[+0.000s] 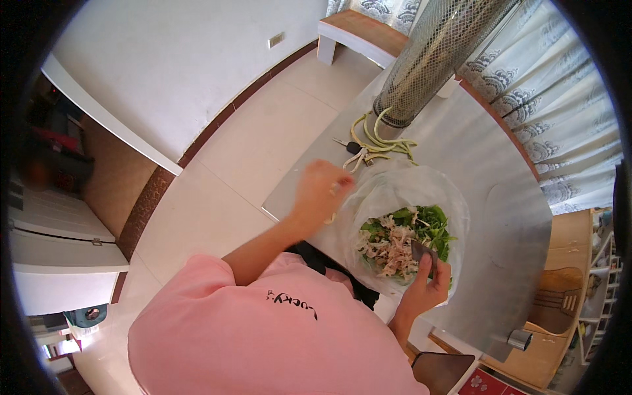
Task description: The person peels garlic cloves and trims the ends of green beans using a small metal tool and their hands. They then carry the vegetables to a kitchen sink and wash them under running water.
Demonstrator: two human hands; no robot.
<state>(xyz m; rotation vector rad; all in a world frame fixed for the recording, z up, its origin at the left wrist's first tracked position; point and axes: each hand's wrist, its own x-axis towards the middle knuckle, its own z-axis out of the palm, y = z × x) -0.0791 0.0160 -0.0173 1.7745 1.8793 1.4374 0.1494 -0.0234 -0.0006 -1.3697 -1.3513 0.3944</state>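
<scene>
An open clear plastic bag (456, 197) lies on the grey metal tabletop (474, 143). Inside it are green leafy vegetables (434, 222) and pale, brownish peelings or scraps (395, 242). My right hand (432, 289), at the near right edge of the bag, grips a dark flat blade (425, 254), probably a small knife, over the scraps. My left hand (323, 190) is blurred and raised at the bag's left side, its fingers curled. Small pale bits show beside its fingers; whether it holds them I cannot tell.
A stovepipe (424, 69) in metal mesh rises from the far part of the table. Yellow-green cord (390, 143) and a key (352, 147) lie near its base. Beyond are a wooden-topped bench (363, 32) and patterned curtains (518, 89). A wooden chair (555, 301) stands at the right.
</scene>
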